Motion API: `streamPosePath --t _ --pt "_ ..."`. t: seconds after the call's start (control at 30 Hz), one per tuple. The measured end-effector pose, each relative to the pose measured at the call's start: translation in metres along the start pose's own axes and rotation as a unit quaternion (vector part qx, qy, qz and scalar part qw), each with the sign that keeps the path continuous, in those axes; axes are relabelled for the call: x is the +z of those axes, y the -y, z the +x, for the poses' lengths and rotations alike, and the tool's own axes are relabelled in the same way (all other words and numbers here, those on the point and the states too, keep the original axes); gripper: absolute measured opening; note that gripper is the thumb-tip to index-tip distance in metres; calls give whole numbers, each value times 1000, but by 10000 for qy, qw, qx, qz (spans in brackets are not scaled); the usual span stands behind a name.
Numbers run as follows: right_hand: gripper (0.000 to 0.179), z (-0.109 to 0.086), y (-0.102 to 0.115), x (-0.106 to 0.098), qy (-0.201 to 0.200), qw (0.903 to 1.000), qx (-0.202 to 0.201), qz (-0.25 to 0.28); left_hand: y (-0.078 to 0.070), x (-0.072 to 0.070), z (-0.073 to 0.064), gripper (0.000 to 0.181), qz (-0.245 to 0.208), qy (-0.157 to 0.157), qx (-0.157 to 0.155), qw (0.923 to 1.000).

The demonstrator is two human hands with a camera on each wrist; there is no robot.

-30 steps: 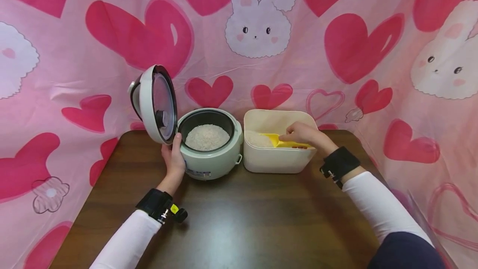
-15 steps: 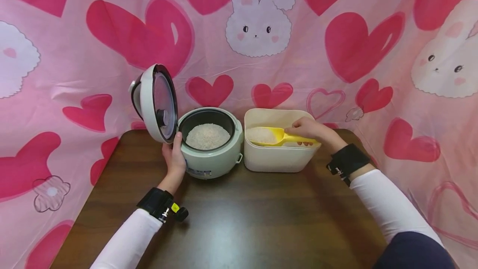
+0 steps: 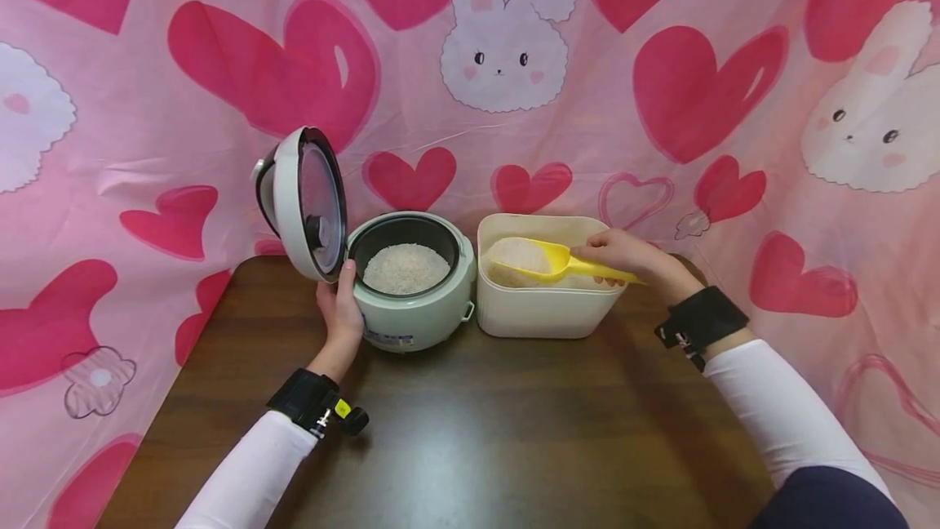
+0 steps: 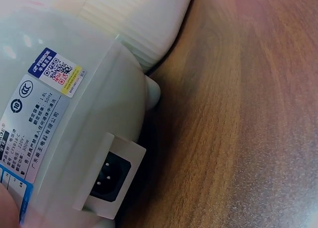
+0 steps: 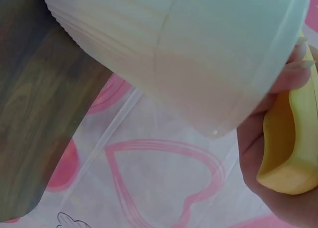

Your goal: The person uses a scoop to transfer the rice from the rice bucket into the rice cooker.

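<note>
In the head view, my right hand [image 3: 624,258] grips the handle of a yellow scoop [image 3: 564,261] over the right part of a cream bin [image 3: 539,313]. The scoop's bowl is heaped with rice [image 3: 520,254] and sits level with the bin's rim. The right wrist view shows fingers [image 5: 293,79] wrapped about the handle's yellow end. To the left stands a pale green rice cooker [image 3: 411,325], its lid [image 3: 297,206] raised, with white rice [image 3: 406,269] in the dark pot. My left hand [image 3: 341,313] rests against the cooker's left side, thumb straight up by the lid; its other fingers are partly hidden.
Cooker and bin stand side by side at the back of a brown wooden table [image 3: 441,431]. A pink heart-and-rabbit cloth [image 3: 411,104] hangs behind. The left wrist view shows a power socket [image 4: 112,176] low on the cooker.
My right hand has raised the scoop from inside the bin and drawn it slightly right; its bowl, now heaped with rice, shows more fully. The left hand stays at the cooker.
</note>
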State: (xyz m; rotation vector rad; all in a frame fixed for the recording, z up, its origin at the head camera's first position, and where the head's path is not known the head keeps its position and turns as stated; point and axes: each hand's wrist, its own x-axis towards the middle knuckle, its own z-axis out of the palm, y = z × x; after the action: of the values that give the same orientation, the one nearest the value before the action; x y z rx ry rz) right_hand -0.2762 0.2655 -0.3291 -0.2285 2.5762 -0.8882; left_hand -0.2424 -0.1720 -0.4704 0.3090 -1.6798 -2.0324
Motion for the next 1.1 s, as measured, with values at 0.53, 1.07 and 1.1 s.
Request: streamPosePath --t 0.53,1.07,1.1 --pt "42 -9 -9 -3 -58 9963 -341 782 2 -1 -1 54 9 -72 6 10000" --pt "37 2 44 -6 140 9978 -613 205 3 -1 2 54 -10 -46 52 10000" --pt "37 2 49 -7 170 9980 -601 124 3 -1 2 54 3 -37 48 10000"
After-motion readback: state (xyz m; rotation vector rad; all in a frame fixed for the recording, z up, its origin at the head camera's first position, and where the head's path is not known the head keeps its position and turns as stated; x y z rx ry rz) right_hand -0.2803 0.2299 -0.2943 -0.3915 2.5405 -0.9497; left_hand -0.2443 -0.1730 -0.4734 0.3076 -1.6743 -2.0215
